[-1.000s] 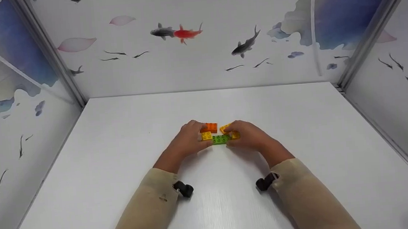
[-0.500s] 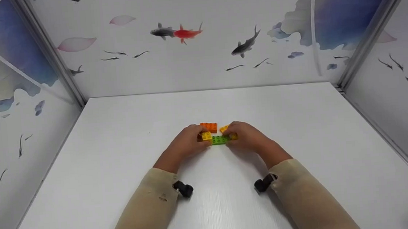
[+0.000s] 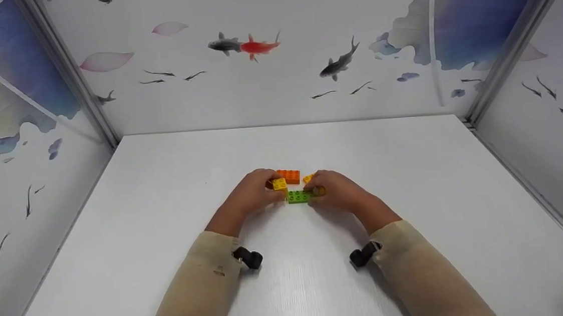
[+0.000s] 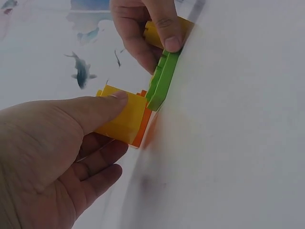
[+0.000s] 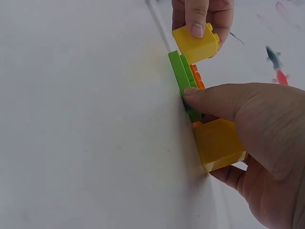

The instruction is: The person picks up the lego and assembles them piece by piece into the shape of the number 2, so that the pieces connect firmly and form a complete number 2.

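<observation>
My left hand (image 3: pixel 256 192) pinches a square yellow toy building brick (image 4: pixel 123 114) between thumb and fingers, just off the left end of a flat green brick (image 3: pixel 298 197). Studs show on the yellow brick's top in the head view. At the other end, my right hand (image 3: pixel 337 190) grips the green brick, its thumb pressed on the near side. A second yellow brick (image 5: pixel 219 143) sits by the right palm, beside the green one and partly covered by the hand. Behind the right fingers peeks another yellow brick (image 3: pixel 308 178), mostly hidden.
An orange brick (image 3: pixel 289 176) lies on the white table (image 3: pixel 291 278) just behind the green one. White panels (image 3: pixel 286 92) printed with fish and leaves enclose the table's back and sides. A small black wrist camera (image 3: pixel 248 257) hangs at the left cuff.
My left hand has shifted left and slightly up with its yellow brick, away from the green brick. The right hand has drawn the green brick a little left and nearer.
</observation>
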Action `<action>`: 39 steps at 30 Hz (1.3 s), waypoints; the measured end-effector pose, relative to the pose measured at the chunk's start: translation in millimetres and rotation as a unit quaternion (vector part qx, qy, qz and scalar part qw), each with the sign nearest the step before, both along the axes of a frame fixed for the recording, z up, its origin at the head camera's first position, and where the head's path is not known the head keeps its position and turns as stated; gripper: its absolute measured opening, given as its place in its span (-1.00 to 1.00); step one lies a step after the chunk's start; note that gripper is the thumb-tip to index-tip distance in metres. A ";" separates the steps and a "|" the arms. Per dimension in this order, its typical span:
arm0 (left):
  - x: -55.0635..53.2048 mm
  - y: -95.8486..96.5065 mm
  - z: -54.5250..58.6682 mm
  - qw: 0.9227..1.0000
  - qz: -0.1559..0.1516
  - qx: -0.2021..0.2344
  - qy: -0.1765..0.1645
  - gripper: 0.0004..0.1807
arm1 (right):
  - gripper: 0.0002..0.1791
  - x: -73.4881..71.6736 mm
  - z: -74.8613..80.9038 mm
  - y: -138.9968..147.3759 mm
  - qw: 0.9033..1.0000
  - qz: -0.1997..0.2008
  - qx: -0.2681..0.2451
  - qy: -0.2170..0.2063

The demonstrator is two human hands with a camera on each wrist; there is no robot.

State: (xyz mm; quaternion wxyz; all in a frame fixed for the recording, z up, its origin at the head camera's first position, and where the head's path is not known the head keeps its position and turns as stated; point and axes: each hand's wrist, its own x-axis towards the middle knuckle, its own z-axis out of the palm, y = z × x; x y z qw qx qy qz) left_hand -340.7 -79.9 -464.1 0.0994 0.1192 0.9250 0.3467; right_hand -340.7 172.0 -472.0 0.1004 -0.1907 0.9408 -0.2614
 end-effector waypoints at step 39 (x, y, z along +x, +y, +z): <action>9.3 -6.3 8.4 0.999 -0.047 0.019 0.018 -0.49 | -0.55 9.5 2.6 -6.2 0.999 0.032 -0.013 0.014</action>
